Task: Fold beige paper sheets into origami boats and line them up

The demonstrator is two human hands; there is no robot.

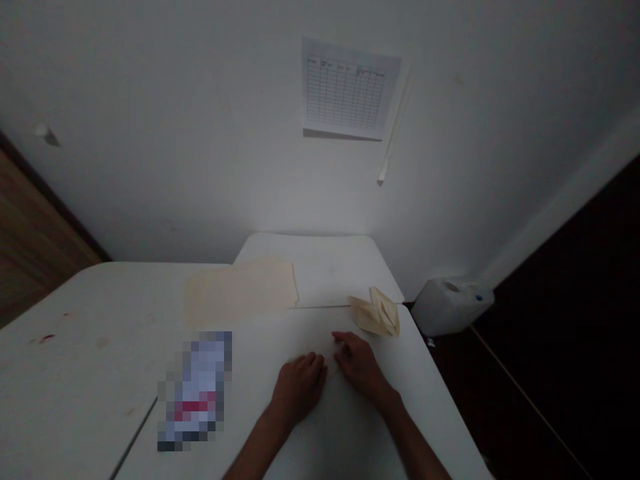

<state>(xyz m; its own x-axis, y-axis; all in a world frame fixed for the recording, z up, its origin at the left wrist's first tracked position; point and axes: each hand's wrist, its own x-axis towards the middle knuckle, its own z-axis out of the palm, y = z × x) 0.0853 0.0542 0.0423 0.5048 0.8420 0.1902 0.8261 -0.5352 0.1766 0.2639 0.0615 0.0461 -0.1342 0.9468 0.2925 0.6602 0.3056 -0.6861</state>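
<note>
My left hand [301, 387] rests on the white table [330, 440], its fingers curled together. What it holds, if anything, is hidden. Close by on the right, my right hand [361, 368] has its index finger stretched out and its thumb apart from it. A faint, thin pale scrap [332, 365] shows in the gap between the two hands; its kind is too dim to tell. Just beyond the right hand lies a folded beige paper piece [375, 313] with pointed flaps. Farther left, a flat beige sheet of paper [243, 290] lies across the table.
A pixelated, blurred-out item [200, 387] lies left of my hands. Behind the table rises a wall with a printed chart [345, 87] and a hanging white strip [395, 133]. A white plastic container [445, 310] stands on the floor beyond the table's right edge.
</note>
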